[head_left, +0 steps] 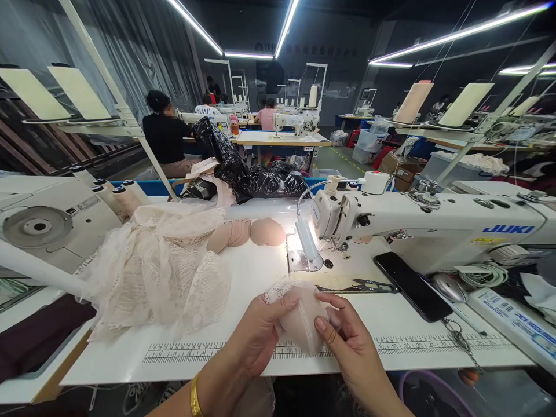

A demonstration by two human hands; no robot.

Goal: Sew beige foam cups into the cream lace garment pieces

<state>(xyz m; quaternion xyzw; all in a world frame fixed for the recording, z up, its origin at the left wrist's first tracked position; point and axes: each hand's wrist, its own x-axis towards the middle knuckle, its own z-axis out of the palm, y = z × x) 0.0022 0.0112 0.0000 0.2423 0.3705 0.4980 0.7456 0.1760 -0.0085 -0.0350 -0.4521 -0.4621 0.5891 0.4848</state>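
A small sheer, pale pink piece of fabric with a lace edge (303, 318) is held up above the table's front edge. My left hand (260, 333) grips its left side, thumb on top. On the right side, my right hand (347, 333) pinches it between thumb and fingers. Just beyond is the needle plate (299, 260) of a white JUKI sewing machine (434, 217), lit by a small lamp (307, 237). Beige round pads (267, 231) lie left of the plate, beside a fanned stack of them (230, 234). Cream lace fabric (160, 260) is heaped farther left.
Black thread snips (369, 285), a black phone (412, 286), a computer mouse (449, 288) and a pen lie to the right. A printed ruler (182, 351) runs along the front edge. Black plastic bags (273, 181) sit behind. A person in black (167, 139) is seated at the back left.
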